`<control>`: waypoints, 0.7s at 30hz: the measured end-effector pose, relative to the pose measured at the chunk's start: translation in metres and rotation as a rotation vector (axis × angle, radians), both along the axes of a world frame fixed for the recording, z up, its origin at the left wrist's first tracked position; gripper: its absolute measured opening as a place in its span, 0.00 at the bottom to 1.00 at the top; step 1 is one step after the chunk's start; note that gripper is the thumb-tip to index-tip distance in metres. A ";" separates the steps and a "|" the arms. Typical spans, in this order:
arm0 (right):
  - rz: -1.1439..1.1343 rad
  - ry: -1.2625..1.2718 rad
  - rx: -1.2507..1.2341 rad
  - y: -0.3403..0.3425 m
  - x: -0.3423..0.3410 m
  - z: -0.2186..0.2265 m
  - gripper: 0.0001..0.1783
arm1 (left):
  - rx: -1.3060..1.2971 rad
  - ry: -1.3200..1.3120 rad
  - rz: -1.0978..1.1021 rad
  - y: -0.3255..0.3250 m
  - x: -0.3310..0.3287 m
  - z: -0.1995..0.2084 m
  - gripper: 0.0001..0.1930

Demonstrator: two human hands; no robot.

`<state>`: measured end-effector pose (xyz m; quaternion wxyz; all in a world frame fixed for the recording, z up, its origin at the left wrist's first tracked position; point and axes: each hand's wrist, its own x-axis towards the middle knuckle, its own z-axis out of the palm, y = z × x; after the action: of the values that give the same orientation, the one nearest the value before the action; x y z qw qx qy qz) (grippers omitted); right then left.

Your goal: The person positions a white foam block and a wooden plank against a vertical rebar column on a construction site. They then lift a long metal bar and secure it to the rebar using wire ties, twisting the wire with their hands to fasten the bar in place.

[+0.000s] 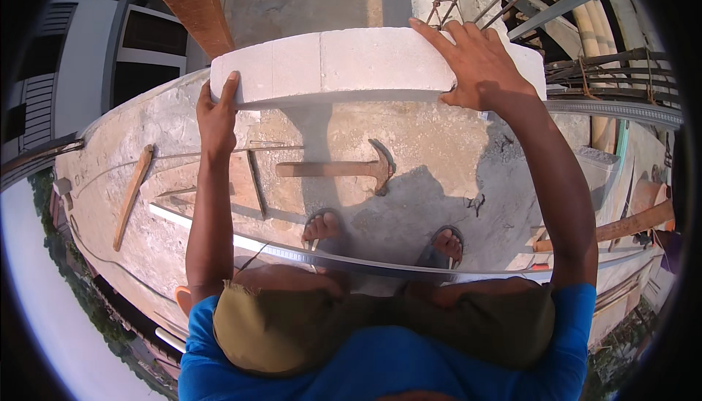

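Observation:
A row of white, light-looking building blocks (281,68) runs across in front of me, with a thin joint showing left of its middle. My left hand (217,119) is closed round the row's left end, thumb on the near face and fingers partly hidden at the end. Toward the right, my right hand (479,68) clasps a white block, fingers over its far top edge and thumb at the lower near edge. Between my sandalled feet and the blocks lies a claw hammer (329,169) on the concrete floor, its handle pointing left; neither hand touches it.
A long metal strip (351,263) crosses by my feet. At left lie a wooden stick (134,196) and a triangular wooden frame (257,185). Another piece of wood (636,224) lies at right. Reinforcing bars (607,72) stick out beyond the right end, and a brown post (190,2) stands far left.

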<state>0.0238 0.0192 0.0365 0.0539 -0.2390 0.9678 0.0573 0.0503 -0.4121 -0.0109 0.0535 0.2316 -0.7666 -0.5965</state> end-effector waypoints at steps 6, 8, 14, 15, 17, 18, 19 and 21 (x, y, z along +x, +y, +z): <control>-0.044 -0.108 -0.011 -0.012 -0.013 0.017 0.68 | -0.077 0.032 -0.074 -0.002 -0.018 -0.001 0.44; -0.108 -0.204 -0.013 -0.027 -0.016 0.031 0.65 | -0.091 0.036 -0.108 -0.005 -0.021 0.002 0.37; -0.169 -0.310 -0.006 -0.046 -0.020 0.046 0.70 | 0.029 -0.048 0.001 -0.005 -0.021 0.014 0.42; -0.188 -0.302 -0.005 -0.050 -0.017 0.048 0.70 | 0.056 -0.102 0.021 -0.004 -0.021 0.021 0.44; -0.311 -0.325 0.031 -0.067 -0.014 0.048 0.69 | -0.007 -0.205 0.043 -0.007 -0.022 0.020 0.48; -0.345 -0.302 0.039 -0.069 -0.014 0.042 0.68 | 0.063 -0.246 0.060 -0.008 -0.021 0.014 0.50; -0.384 -0.277 0.047 -0.070 -0.015 0.034 0.67 | 0.090 -0.289 0.071 -0.008 -0.021 0.011 0.49; -0.427 -0.208 0.063 -0.069 -0.009 0.019 0.64 | 0.174 -0.349 0.032 -0.008 -0.027 0.028 0.46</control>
<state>0.0149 -0.0496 0.0554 0.1716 -0.0318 0.9834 0.0501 0.0229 -0.4196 0.0173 -0.0909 0.3472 -0.7061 -0.6105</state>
